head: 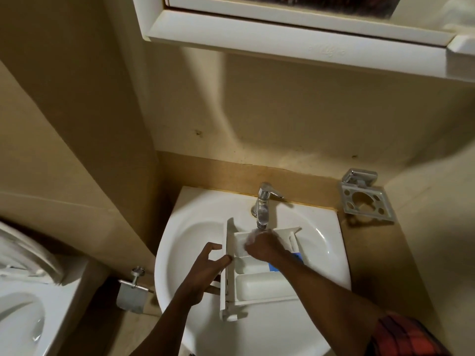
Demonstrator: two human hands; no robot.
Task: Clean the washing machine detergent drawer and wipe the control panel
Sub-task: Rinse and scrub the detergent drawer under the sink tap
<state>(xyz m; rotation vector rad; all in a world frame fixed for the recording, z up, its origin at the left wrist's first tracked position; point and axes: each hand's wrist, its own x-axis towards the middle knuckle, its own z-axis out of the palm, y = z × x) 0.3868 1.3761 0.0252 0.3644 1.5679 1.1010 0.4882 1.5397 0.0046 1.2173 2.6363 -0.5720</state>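
Low centre of the frame, the drawer [259, 283] lies in the sink [180, 227] under the tap [263, 201]. The left grip [205, 268] pinches its side wall. The right grip [264, 247] works inside; I cannot tell whether it holds anything. Best to hold the drawer steady and rinse every compartment.

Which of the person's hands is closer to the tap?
Right. The right hand is just below the tap, inside the drawer; the left hand holds the drawer's edge, off to the side.

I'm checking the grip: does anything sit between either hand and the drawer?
Nothing visible does. The left hand holds the drawer by its side panel; the right hand is inside its far compartment, under the tap.
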